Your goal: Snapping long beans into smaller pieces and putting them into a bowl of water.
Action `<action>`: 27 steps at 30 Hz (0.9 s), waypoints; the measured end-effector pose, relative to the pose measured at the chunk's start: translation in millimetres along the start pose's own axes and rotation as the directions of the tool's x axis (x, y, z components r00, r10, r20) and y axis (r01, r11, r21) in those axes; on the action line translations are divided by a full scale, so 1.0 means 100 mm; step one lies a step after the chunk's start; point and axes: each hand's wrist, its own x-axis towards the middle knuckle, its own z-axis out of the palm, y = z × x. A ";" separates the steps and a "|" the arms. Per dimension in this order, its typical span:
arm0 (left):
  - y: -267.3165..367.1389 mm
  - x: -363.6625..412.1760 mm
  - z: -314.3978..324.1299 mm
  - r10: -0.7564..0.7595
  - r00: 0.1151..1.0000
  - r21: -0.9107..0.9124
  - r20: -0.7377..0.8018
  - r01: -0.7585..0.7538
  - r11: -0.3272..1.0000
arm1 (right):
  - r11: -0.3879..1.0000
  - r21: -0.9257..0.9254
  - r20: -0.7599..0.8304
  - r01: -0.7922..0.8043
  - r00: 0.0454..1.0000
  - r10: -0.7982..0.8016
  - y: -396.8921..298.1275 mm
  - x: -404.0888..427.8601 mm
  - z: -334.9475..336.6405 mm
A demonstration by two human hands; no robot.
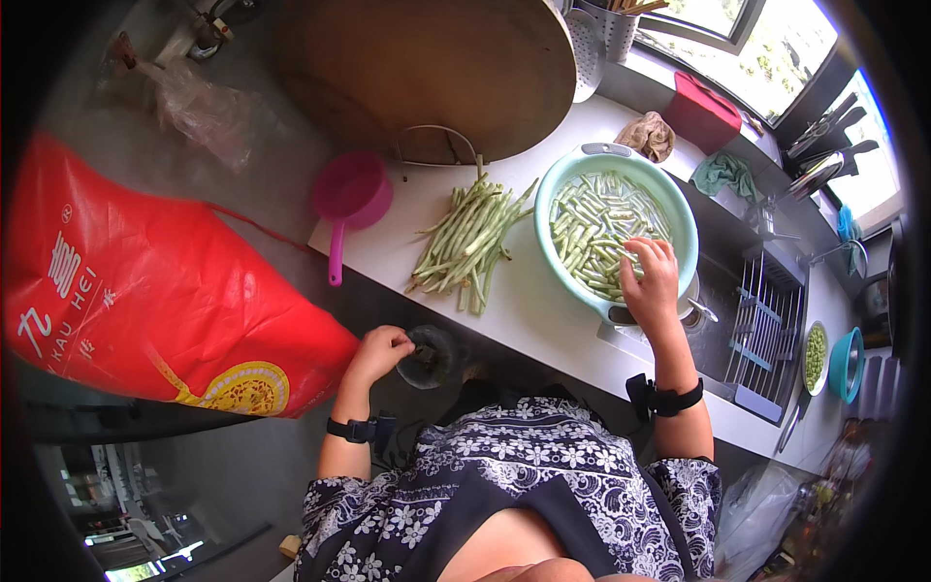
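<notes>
My right hand (651, 280) is over the near right part of a pale green plastic basin (544, 244), its fingers bent; whether they hold anything cannot be told. Cut green bean pieces (585, 244) lie in water in the basin. My left hand (382, 353) is beyond the counter's edge, above a small bin with a clear bag (429, 356); its thumb and fingertips are together, and anything between them is too small to make out. Left of the basin, a pile of long whole beans (469, 240) lies on the white counter (553, 342).
A pink ladle (353, 190) overhangs the counter's left end. Behind the beans stands a large round wooden board (436, 73). A red bag (167, 291) fills the left side. At right are the sink with a dish rack (764, 327), a bowl of green beans (816, 356) and a knife (794, 422).
</notes>
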 end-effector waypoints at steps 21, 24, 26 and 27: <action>1.51 0.81 -0.50 0.052 0.989 -0.564 -0.136 -0.120 0.817 | 0.973 0.228 -0.133 0.019 0.991 0.012 -0.11 0.03 -0.10; 1.64 0.61 -0.58 0.081 0.995 -0.641 -0.060 -0.101 0.761 | 0.933 0.342 -0.024 0.114 0.993 -0.113 -0.36 0.14 -0.16; 1.80 0.55 -0.59 0.126 0.991 -0.637 -0.033 -0.118 0.762 | 0.911 0.371 0.030 0.183 0.978 -0.208 -0.55 0.21 -0.22; 1.86 0.53 -0.59 0.160 0.987 -0.629 -0.019 -0.136 0.765 | 0.902 0.369 0.044 0.222 0.966 -0.255 -0.63 0.24 -0.23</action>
